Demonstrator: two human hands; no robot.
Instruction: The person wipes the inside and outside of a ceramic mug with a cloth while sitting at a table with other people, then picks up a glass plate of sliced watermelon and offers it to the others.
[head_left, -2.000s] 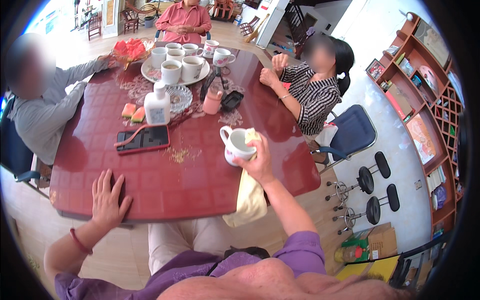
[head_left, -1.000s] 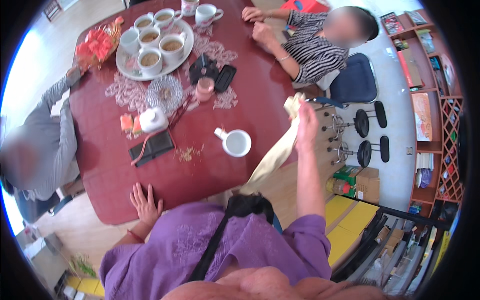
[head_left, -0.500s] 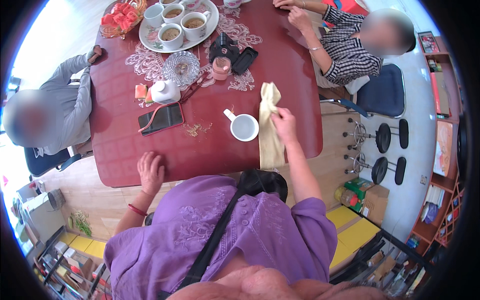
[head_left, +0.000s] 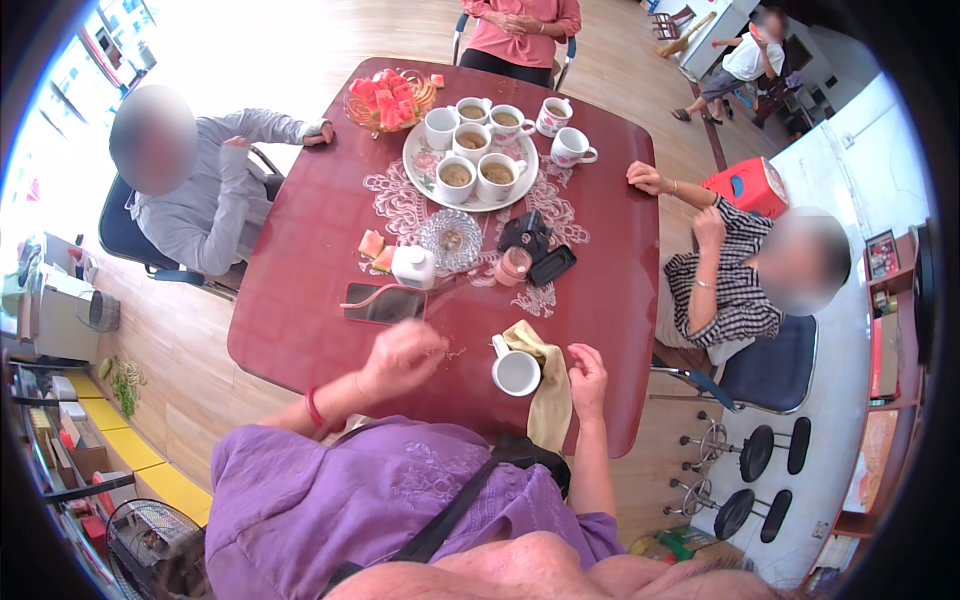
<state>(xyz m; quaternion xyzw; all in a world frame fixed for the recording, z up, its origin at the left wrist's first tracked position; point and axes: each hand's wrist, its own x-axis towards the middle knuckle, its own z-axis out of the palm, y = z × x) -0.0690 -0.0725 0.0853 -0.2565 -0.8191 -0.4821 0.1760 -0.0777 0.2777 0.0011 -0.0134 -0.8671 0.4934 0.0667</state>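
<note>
Red tabletop (head_left: 300, 290) — yellow cloth (head_left: 552, 395) just beside right fingers (head_left: 590, 358).

Glossy dark-red table (head_left: 300, 290), pretty crowded tbh; floral tray (head_left: 424, 165), fruit bowl (head_left: 424, 92) and two mugs (head_left: 572, 148) up the far side; glass dish (head_left: 432, 240), white bottle (head_left: 414, 268), melon slices (head_left: 371, 244), pink jar (head_left: 513, 265), some black gear (head_left: 525, 233) mid-table; phone (head_left: 385, 304) nearer; then a white mug (head_left: 516, 374) with a pale yellow cloth (head_left: 549, 400) right beside it.

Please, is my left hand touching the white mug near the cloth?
Apart: the head view shows red tabletop between your left hand and the white mug.
</note>
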